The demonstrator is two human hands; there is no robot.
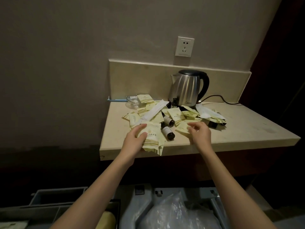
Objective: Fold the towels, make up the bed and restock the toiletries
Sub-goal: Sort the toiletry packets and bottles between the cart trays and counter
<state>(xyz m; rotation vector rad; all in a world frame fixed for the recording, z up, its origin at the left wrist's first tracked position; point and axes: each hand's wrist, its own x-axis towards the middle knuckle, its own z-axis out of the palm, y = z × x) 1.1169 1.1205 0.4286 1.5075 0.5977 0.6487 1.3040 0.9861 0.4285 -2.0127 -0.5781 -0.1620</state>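
Glass dish (pixel 132 100) holds packet (pixel 145 98); bin (pixel 214 204) bagged.

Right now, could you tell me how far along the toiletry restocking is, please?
Early on. Nothing looks tidied yet: packets and small brown bottles lie scattered on the counter by the kettle. The left hand holds a few packets; the right hand hovers over another. Sorting the pile remains; towels and bed are not in view.

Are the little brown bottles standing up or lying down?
Lying down. Two brown bottles rest on their sides on the counter among the packets, caps pointing toward the front edge.
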